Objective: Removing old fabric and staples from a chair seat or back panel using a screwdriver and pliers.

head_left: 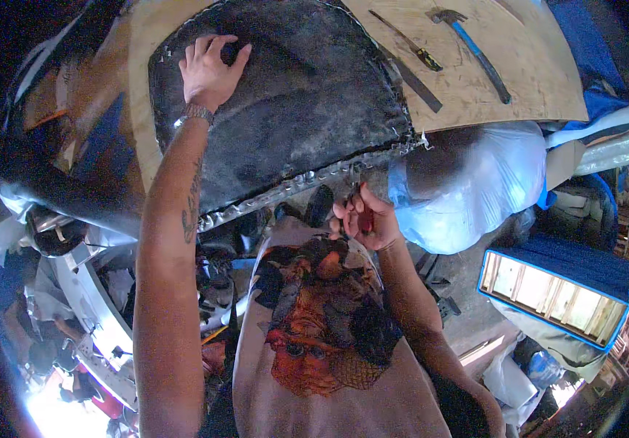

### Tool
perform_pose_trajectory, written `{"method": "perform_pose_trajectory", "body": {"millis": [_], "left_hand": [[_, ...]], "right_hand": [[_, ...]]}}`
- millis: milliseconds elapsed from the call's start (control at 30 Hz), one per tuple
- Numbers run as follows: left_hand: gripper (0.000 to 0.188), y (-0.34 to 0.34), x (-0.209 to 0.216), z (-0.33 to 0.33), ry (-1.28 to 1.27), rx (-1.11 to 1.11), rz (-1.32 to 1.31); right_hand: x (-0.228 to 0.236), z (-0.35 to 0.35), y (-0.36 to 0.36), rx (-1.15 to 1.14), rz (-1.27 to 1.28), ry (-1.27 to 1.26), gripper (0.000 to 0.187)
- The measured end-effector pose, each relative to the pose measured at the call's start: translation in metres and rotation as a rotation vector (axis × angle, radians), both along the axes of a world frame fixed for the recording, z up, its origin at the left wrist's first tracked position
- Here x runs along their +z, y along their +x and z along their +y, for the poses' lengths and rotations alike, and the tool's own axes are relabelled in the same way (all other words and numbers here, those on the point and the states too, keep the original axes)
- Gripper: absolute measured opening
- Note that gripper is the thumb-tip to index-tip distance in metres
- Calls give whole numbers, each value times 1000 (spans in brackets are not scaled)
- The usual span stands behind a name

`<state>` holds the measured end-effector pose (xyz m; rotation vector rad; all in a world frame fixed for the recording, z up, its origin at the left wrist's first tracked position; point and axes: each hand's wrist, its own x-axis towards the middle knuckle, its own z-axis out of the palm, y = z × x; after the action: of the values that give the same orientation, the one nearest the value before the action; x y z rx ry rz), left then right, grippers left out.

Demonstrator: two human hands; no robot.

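A black covered panel (292, 102) lies on the wooden worktop, its near edge lined with ragged, shiny bits that look like metal. My left hand (212, 71) rests at the panel's far left, fingers spread and slightly bent. At the panel's near edge, my right hand (374, 223) is closed around a small red-handled tool (365, 221). The tool's dark tip points up toward the edge; its exact kind is partly hidden by my fingers.
Right of the panel lie a hammer (478, 58) with a blue handle, a screwdriver-like tool (420, 52) and a dark flat strip (418, 86). A plastic-wrapped bundle (475, 190) bulges below the worktop (541, 80). A blue-edged wooden-slatted box (555, 292) stands at the lower right.
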<state>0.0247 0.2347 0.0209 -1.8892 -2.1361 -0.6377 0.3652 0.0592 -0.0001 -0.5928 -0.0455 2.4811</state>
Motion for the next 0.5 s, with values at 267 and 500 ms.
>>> {"method": "perform_pose_trajectory", "body": {"millis": [267, 500], "left_hand": [[41, 3, 8, 0, 14, 19, 35], [42, -3, -1, 1, -8, 20, 31]], "right_hand": [[-3, -3, -25, -95, -1055, 611, 30], [-40, 11, -6, -291, -1362, 1372, 15]]}}
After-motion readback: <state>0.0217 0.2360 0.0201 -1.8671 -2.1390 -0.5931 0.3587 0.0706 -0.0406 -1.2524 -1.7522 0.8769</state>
